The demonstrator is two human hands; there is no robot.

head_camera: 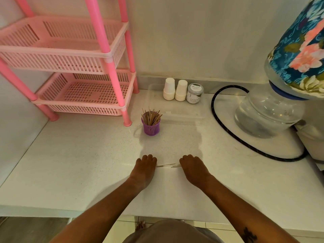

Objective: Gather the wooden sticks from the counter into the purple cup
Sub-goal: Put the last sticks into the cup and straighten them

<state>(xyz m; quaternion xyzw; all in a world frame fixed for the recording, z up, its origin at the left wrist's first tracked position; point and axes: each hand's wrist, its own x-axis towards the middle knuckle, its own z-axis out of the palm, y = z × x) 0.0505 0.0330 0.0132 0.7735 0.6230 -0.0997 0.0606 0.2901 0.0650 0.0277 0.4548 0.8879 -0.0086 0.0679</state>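
We see both hands knuckles-up on the white tabletop (pixel 87 155). A few wooden sticks (pixel 165 165) lie flat between the left hand (pixel 144 168) and right hand (pixel 192 168); fingers are curled under, so we cannot tell either grip. The purple cup (pixel 151 128), full of upright sticks, stands farther back, near the pink rack (pixel 70 67).
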